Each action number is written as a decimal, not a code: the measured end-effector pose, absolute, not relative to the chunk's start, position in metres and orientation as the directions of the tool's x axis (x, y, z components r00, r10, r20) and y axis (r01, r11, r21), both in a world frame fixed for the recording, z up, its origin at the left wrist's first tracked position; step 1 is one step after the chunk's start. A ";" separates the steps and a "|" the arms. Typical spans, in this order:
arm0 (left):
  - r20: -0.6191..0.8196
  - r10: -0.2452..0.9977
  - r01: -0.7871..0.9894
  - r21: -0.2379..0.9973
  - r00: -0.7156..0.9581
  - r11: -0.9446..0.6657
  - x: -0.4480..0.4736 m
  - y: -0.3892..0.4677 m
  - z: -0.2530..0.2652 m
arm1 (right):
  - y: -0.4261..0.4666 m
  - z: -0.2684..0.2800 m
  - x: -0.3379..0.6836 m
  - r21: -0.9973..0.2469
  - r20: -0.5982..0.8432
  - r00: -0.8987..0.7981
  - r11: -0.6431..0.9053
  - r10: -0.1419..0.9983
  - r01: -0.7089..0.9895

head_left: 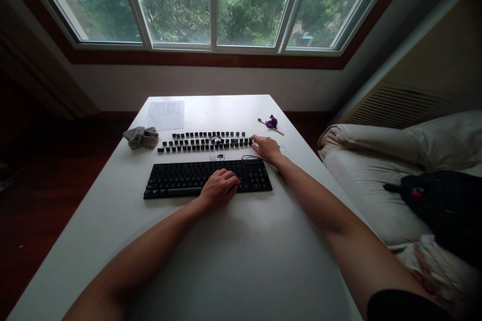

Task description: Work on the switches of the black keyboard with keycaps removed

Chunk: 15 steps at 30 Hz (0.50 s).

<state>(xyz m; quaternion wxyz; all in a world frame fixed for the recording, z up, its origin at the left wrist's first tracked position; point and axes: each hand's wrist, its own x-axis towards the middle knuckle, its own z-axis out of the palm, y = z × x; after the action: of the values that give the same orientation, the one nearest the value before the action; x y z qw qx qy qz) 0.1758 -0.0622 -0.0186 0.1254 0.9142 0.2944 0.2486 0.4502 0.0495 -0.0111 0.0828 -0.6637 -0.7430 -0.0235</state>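
A black keyboard (pixel 176 174) lies on the white table before me. My left hand (pixel 220 186) rests on its right-hand part, palm down, fingers slightly curved over the keys and gripping nothing visible. Beyond the keyboard stand three rows of loose black keycaps (pixel 196 141). My right hand (pixel 265 147) reaches to the right end of these rows, with thumb and index finger closed around a small black keycap (pixel 251 141). A thin dark cable (pixel 251 156) curves behind the keyboard's top right corner. Between the keyboard and the rows lies a clear round item (pixel 217 156).
A crumpled grey cloth (pixel 141 138) sits at the table's left edge, near a printed sheet (pixel 165 114). At the back right lie a purple item (pixel 271 121) and a small brush (pixel 277 131). A pale sofa (pixel 357 185) with a dark bag (pixel 444 200) stands right of the table (pixel 226 261).
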 end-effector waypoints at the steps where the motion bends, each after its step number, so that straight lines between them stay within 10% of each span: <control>1: 0.381 0.600 0.479 0.369 0.704 -0.797 0.176 -0.062 -0.019 | 0.048 -0.010 0.450 -0.102 0.191 -0.103 0.125 0.976 0.987; 9: 0.379 0.598 0.491 0.345 0.706 -0.800 0.175 -0.063 -0.020 | 0.025 0.015 0.450 -0.568 0.498 0.026 0.304 0.867 0.765; 15: 0.380 0.595 0.490 0.344 0.708 -0.801 0.176 -0.063 -0.018 | 0.020 0.019 0.457 -0.860 0.404 0.191 0.300 0.895 0.413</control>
<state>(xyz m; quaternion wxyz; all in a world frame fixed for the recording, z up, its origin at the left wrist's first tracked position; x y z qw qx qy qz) 0.1760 -0.0634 -0.0182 0.1093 0.9176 0.2956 0.2423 0.4569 0.0203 0.0186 0.5430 -0.5483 -0.5961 0.2219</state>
